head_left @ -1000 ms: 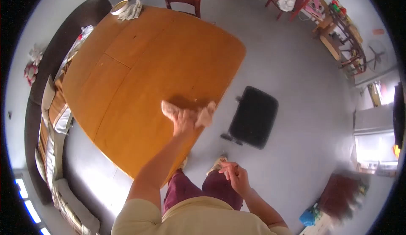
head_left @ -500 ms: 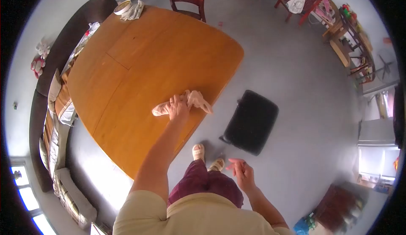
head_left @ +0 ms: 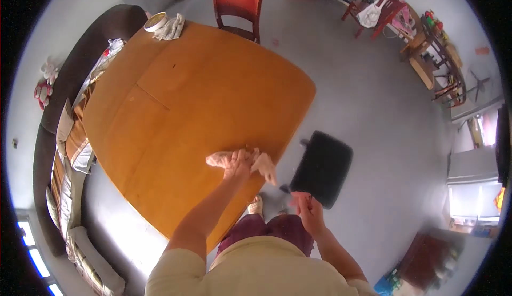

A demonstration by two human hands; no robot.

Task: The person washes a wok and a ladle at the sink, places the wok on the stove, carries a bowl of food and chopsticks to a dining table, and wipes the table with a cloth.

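My left hand (head_left: 240, 163) presses a crumpled pinkish cloth (head_left: 218, 159) onto the orange-brown wooden table (head_left: 202, 93), close to the table's right edge. Part of the cloth spreads out on the right of the fingers and hangs toward the edge. My right hand (head_left: 309, 211) is off the table, in front of my body, with its fingers curled; whether anything small is in them is hidden. It is near the lower end of a black-topped stool (head_left: 323, 168) on the floor.
A bowl (head_left: 155, 22) and a greyish cloth (head_left: 169, 28) lie at the table's far left corner. Behind the table stands a red-brown chair (head_left: 238, 3). A long sofa (head_left: 69, 136) runs along the left. Another chair (head_left: 381, 16) is at the back right.
My left hand has wiped back and forth with the cloth, now nearer the table's right edge than half a second ago. The view has shifted, and my right hand appears closer to the stool.
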